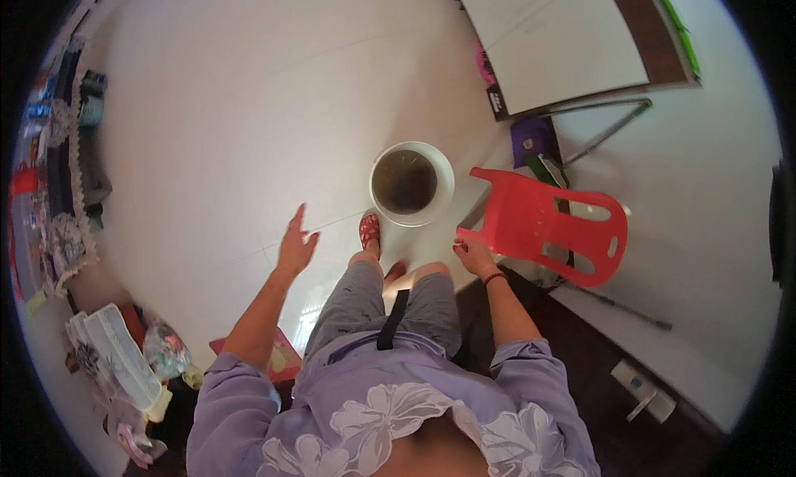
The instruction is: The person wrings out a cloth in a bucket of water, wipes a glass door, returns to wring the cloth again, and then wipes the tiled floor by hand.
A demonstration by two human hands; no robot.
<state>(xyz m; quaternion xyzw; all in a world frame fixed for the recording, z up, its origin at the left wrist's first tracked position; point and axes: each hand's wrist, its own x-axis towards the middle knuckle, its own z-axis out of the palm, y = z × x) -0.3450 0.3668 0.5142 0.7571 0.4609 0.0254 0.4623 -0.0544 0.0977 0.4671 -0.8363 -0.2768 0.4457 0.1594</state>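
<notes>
My left hand (297, 242) hangs over the pale floor with its fingers apart and nothing in it. To its right stands a white bucket (444, 194), partly filled with dark, murky liquid; neither hand touches it. My right hand (472, 253), its fingers curled, is beside the near front corner of a red plastic chair (516, 216). Whether the fingers touch or grip the chair, I cannot tell. A red bracelet is on that wrist. My feet, in red openwork shoes (369, 227), are just below the bucket.
A white-topped table (559, 48) with a metal leg stands at upper right, a purple bag (532, 141) below its corner. Lace-edged shelving (81, 185) lines the far left. At lower left are a white plastic basket (124, 359) and a filled clear bag (166, 352). A pole (628, 311) lies at right.
</notes>
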